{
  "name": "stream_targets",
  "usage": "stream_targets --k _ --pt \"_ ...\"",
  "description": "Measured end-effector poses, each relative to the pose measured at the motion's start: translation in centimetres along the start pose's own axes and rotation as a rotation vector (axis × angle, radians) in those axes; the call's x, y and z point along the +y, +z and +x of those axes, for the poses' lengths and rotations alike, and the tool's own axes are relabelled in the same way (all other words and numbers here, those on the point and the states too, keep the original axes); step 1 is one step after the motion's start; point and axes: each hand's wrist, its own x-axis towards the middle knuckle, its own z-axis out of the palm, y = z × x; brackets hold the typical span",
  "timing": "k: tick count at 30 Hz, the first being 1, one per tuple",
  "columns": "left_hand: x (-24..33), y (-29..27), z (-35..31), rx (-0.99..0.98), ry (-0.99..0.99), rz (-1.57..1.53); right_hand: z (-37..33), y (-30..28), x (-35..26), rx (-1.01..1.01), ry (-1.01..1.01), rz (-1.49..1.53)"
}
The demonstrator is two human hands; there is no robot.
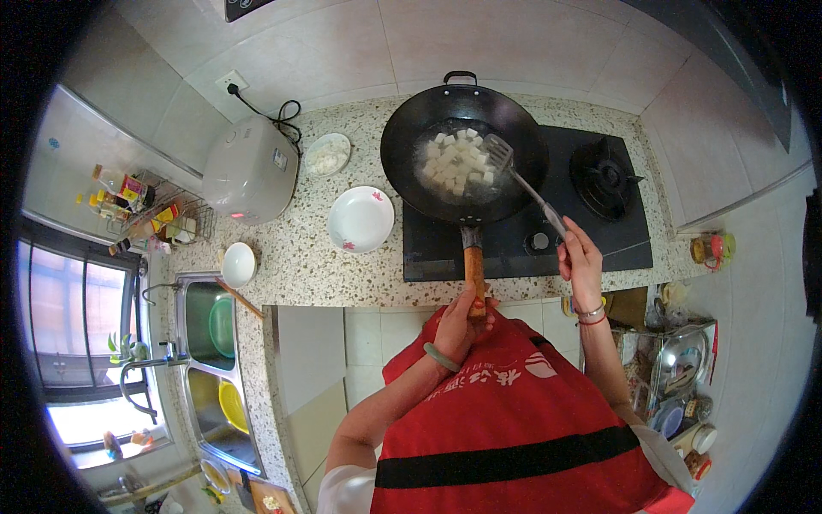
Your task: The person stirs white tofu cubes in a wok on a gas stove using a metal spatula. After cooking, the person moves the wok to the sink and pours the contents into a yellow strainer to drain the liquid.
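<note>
A black wok [411, 120] stands on the left side of the black gas hob [548, 248]. White cubes that look like tofu [457, 161] lie in shallow liquid at its bottom. My left hand [460, 324] is wrapped round the wok's wooden handle [474, 272], which points toward me. In my right hand [581, 261] is a slotted metal spatula [535, 196], gripped near its handle's end. The spatula's slotted head rests at the right edge of the cubes, inside the wok.
Left of the wok are a white plate with a floral rim [360, 220] and a small plate of pale chopped food [328, 155]. Farther left stand a rice cooker [250, 170], a white bowl [239, 265] and a double sink [205, 362]. A bare burner [609, 175] is to the right.
</note>
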Motion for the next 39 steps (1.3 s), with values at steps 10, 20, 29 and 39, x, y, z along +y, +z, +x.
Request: stream_targets --k 10,20,29,39 --pt "0.0 0.1 -0.1 0.008 -0.016 -0.010 -0.9 -0.5 -0.3 0.040 -0.052 0.163" --pt "-0.1 0.1 -0.1 0.018 -0.017 0.014 -1.0 -0.6 -0.5 0.041 -0.170 -0.137" --pt "-0.2 -0.2 0.2 -0.006 -0.005 -0.046 -0.2 -0.5 -0.3 0.009 -0.091 -0.067" --pt "0.0 -0.2 0.1 -0.028 -0.004 -0.037 0.3 0.8 0.2 -0.069 0.115 0.197"
